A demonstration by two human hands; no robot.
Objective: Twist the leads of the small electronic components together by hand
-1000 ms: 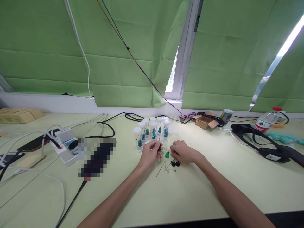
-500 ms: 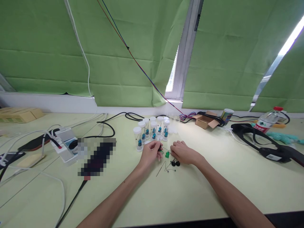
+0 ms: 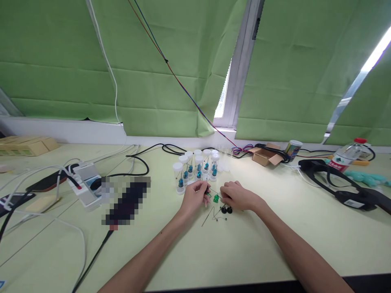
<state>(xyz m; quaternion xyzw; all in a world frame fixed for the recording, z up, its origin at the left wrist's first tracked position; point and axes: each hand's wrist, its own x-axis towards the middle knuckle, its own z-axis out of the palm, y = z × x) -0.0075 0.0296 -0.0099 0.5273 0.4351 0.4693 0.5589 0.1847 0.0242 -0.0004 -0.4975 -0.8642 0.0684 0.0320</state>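
Note:
My left hand (image 3: 195,196) is closed in a pinch on a small dark part, with a thin metal rod at its fingertips. My right hand (image 3: 236,195) is curled, fingertips down near the table; what they hold, if anything, is hidden. Between the hands lies a small green plastic piece (image 3: 216,198). In front of them rest two black round parts (image 3: 227,210) and thin bent metal wires (image 3: 208,216) with tiny dark ends. Just behind the left hand stand several clear capped tubes (image 3: 180,179) with blue parts and wires inside.
A power strip (image 3: 87,191) with cables and a blurred dark device (image 3: 130,202) lie left. Behind right are an open cardboard box (image 3: 265,157), a printed can (image 3: 293,149), black goggle-like gear (image 3: 345,187) and a red-capped bottle (image 3: 348,154). Black cables run along the back.
The whole view has shifted slightly to the right. Both hands keep nearly the same pose beside the green piece; nothing else has visibly moved.

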